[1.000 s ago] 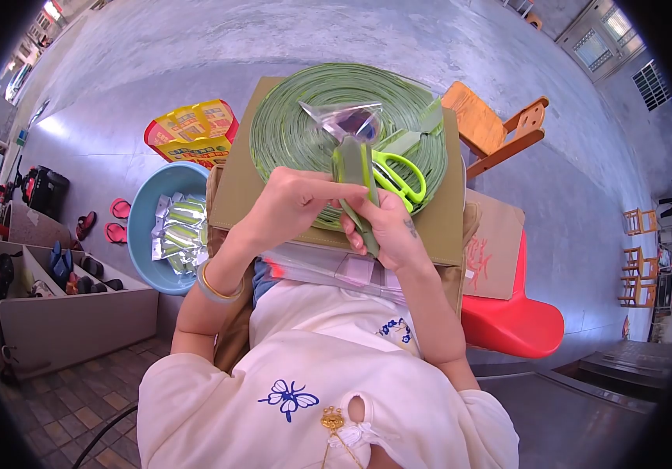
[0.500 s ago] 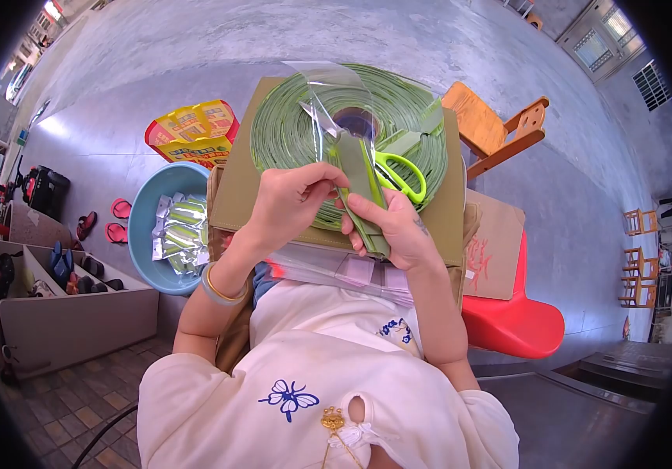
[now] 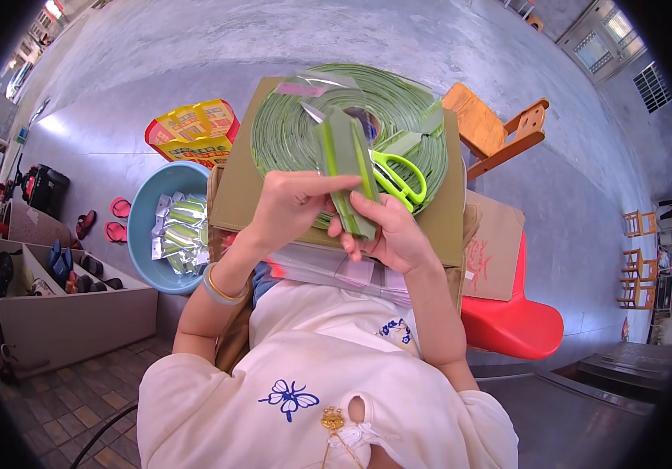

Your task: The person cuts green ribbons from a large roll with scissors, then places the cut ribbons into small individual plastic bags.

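Note:
Between my hands is a folded green strip bundle (image 3: 345,156), standing upright, with a clear plastic sleeve around or against it. My right hand (image 3: 394,230) grips its lower right side, thumb in front and fingers behind. My left hand (image 3: 293,202) holds the left edge, its index finger stretched across the front and its other fingers curled. A large coil of green strip (image 3: 285,129) lies behind on an olive board (image 3: 234,187). Scissors with lime handles (image 3: 402,178) rest on the coil, their blades partly hidden by the bundle.
A blue basin (image 3: 142,227) with packed green strips stands at the left, near a yellow-red bag (image 3: 191,133). Clear sleeves (image 3: 344,273) lie near my lap. A wooden stool (image 3: 492,125), cardboard (image 3: 500,242) and red chair (image 3: 516,324) are at the right.
The bundle has turned, showing its broad face and bright green stripes. My left index finger has extended across it to the right. The clear plastic above has shifted and lowered.

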Tool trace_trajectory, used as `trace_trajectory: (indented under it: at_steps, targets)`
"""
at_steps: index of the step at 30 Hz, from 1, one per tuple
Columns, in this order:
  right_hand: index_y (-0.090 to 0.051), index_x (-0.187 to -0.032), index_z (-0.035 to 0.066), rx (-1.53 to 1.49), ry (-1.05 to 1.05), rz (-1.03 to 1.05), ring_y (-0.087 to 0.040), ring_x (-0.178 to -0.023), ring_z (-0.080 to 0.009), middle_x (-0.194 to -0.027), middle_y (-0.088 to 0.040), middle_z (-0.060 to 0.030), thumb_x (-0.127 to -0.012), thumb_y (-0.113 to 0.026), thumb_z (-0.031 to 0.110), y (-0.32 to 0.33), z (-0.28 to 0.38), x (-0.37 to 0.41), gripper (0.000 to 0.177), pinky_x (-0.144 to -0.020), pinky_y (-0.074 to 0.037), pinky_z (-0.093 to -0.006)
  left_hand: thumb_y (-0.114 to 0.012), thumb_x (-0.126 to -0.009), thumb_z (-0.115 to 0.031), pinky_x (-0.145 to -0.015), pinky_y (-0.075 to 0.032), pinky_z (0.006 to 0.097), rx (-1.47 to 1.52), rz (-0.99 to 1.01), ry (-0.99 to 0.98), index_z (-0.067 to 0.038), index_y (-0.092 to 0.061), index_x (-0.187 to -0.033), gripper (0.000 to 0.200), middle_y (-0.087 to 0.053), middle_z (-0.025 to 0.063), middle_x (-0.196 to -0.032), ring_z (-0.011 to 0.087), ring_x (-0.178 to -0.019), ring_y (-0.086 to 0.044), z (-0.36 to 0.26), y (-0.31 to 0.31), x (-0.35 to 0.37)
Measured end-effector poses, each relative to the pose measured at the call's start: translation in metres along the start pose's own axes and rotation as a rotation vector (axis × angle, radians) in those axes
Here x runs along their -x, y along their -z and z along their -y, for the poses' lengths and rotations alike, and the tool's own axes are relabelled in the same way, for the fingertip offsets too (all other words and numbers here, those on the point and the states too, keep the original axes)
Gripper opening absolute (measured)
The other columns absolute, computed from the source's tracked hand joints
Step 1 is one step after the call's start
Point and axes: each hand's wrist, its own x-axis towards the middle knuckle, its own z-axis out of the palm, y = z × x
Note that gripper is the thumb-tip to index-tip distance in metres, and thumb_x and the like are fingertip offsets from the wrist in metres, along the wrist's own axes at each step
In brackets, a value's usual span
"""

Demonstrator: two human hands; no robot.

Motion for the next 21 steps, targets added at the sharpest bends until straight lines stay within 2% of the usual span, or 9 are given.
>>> trace_trajectory:
  at_steps: [1, 4, 7, 10, 13, 16, 17, 20, 21]
  targets:
    - [-0.053, -0.097, -0.004, -0.013, 0.014, -0.037, -0.059, -0.054, -0.0155, -0.074, -0.062, -0.0140, -0.093, -0.046, 0.024, -0.003, 0.001, 0.001, 0.029, -0.047, -0.051, -0.0262, -0.052, -0.070, 0.013, -0.055, -0.048, 0.0244, -0.003, -0.053, 0.008, -0.010, -0.067, -0.099, 0.040, -0.064, 0.0113, -0.070, 0.0143, -0.063, -0.064, 0.001, 0.000, -0.001]
    - [-0.051, -0.102, -0.003, 0.108, -0.004, 0.065, -0.061, -0.056, -0.0171, -0.077, -0.062, -0.0153, -0.093, -0.046, 0.025, 0.011, -0.001, 0.000, 0.030, -0.050, -0.052, -0.0265, -0.052, -0.070, 0.013, -0.055, -0.048, 0.0241, -0.031, -0.030, 0.006, -0.009, -0.068, -0.097, 0.039, -0.064, 0.0111, -0.069, 0.0156, -0.064, -0.065, 0.001, 0.004, -0.002]
    - [-0.049, -0.107, -0.005, 0.073, 0.042, -0.001, -0.061, -0.057, -0.0178, -0.079, -0.062, -0.0159, -0.092, -0.047, 0.021, 0.013, -0.006, -0.003, 0.030, -0.051, -0.053, -0.0266, -0.051, -0.071, 0.013, -0.057, -0.049, 0.0233, 0.027, 0.034, 0.081, -0.008, -0.068, -0.098, 0.038, -0.066, 0.0104, -0.073, 0.0131, -0.066, -0.065, 0.000, 0.000, 0.000]
    - [-0.046, -0.115, -0.005, 0.408, 0.504, -0.397, -0.062, -0.060, -0.0172, -0.079, -0.062, -0.0151, -0.090, -0.052, 0.015, -0.006, -0.019, -0.010, 0.033, -0.051, -0.051, -0.0257, -0.049, -0.075, 0.011, -0.063, -0.052, 0.0228, 0.238, -0.129, 0.192, -0.003, -0.066, -0.100, 0.033, -0.068, 0.0109, -0.082, 0.0118, -0.073, -0.064, 0.023, -0.012, -0.001]
    - [-0.050, -0.114, -0.004, 0.610, 0.725, -0.431, -0.063, -0.066, -0.0203, -0.079, -0.063, -0.0151, -0.085, -0.057, 0.008, -0.014, -0.022, -0.008, 0.032, -0.054, -0.050, -0.0274, -0.048, -0.079, 0.009, -0.071, -0.054, 0.0240, 0.480, -0.148, 0.327, 0.002, -0.064, -0.101, 0.028, -0.066, 0.0117, -0.090, 0.0127, -0.080, -0.062, 0.032, -0.015, -0.006]
    - [-0.055, -0.110, -0.003, 1.413, 0.956, -0.460, -0.062, -0.074, -0.0264, -0.080, -0.063, -0.0165, -0.081, -0.060, 0.006, -0.003, -0.016, -0.005, 0.031, -0.061, -0.050, -0.0321, -0.046, -0.080, 0.010, -0.075, -0.054, 0.0255, 0.541, -0.086, 0.441, 0.003, -0.062, -0.103, 0.028, -0.064, 0.0125, -0.094, 0.0148, -0.082, -0.063, 0.030, -0.008, -0.006]
    - [-0.059, -0.103, -0.003, 1.431, 0.921, -0.512, -0.059, -0.091, -0.0327, -0.082, -0.063, -0.0164, -0.079, -0.059, 0.006, -0.003, -0.017, -0.006, 0.026, -0.078, -0.048, -0.0388, -0.046, -0.080, 0.010, -0.075, -0.054, 0.0253, 0.584, -0.081, 0.439, 0.002, -0.062, -0.105, 0.030, -0.064, 0.0119, -0.093, 0.0143, -0.082, -0.062, 0.031, -0.008, -0.005]
    - [-0.059, -0.104, -0.002, 1.732, 1.112, -0.405, -0.050, -0.111, -0.0332, -0.085, -0.063, -0.0151, -0.079, -0.058, 0.008, 0.005, -0.011, -0.016, 0.026, -0.093, -0.039, -0.0442, -0.046, -0.081, 0.010, -0.075, -0.054, 0.0258, 0.664, -0.048, 0.446, -0.002, -0.056, -0.115, 0.037, -0.064, 0.0111, -0.091, 0.0136, -0.081, -0.062, 0.034, -0.010, -0.003]
    - [-0.059, -0.103, -0.002, 1.753, 1.095, -0.387, -0.047, -0.114, -0.0329, -0.086, -0.063, -0.0146, -0.079, -0.058, 0.008, 0.006, -0.010, -0.017, 0.026, -0.096, -0.035, -0.0454, -0.046, -0.081, 0.009, -0.076, -0.054, 0.0267, 0.660, -0.020, 0.457, -0.003, -0.052, -0.120, 0.041, -0.064, 0.0115, -0.091, 0.0140, -0.082, -0.062, 0.035, -0.010, -0.002]
